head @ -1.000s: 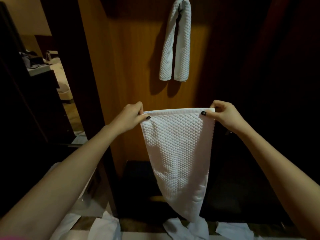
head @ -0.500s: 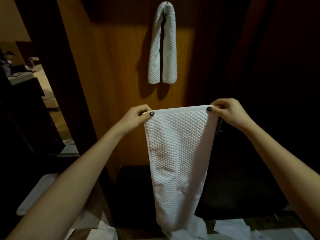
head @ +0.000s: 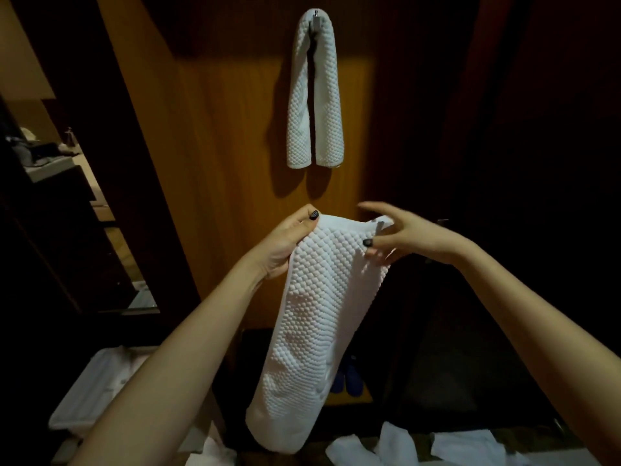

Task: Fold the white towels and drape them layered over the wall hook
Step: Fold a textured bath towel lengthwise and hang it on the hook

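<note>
A white waffle-textured towel (head: 312, 317) hangs folded lengthwise in front of me. My left hand (head: 285, 243) grips its top left edge, thumb on the front. At the top right corner my right hand (head: 403, 237) has its fingers spread, thumb and fingertips touching the towel; whether it pinches the cloth is unclear through motion blur. Another white towel (head: 314, 92) is draped over the metal wall hook (head: 316, 15) on the wooden panel, both ends hanging down evenly.
More white towels (head: 369, 445) lie on the surface at the bottom edge, and a folded white cloth (head: 94, 391) sits at lower left. Blue slippers (head: 349, 381) rest on a low shelf. A dark doorway opens on the left.
My hands have come closer together, so the towel's top edge is no longer stretched flat. The right hand's fingers have spread apart. The towel's lower end has lifted clear of the pile.
</note>
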